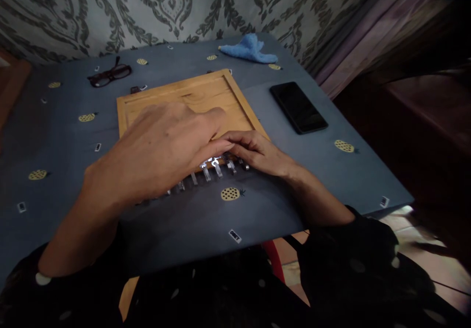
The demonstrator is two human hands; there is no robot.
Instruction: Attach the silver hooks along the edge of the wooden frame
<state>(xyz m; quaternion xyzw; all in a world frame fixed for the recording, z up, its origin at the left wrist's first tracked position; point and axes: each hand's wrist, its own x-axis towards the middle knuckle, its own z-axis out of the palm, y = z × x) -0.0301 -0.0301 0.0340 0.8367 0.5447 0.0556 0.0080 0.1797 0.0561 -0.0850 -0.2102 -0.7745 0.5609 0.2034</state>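
Observation:
A light wooden board with a raised frame [239, 97] lies on the table in front of me. Along its near edge sits a row of shiny metal clips [217, 168], their ends sticking out toward me. My left hand [162, 146] reaches across the board, fingers bent and thumb pointing right; most of its fingertips are hidden. At the near right part of the board, my right hand [257, 153] is closed, its fingers curled beside the clips. The tip of my left thumb meets the right fingertips. Whatever lies between the fingers is hidden.
A blue-grey tablecloth with pineapple prints [230, 194] covers the table. Dark-framed glasses [110, 74] lie at the back left, a blue cloth [250, 49] at the back right. A black phone [299, 107] rests right of the board. Patterned curtain [176, 4] hangs behind.

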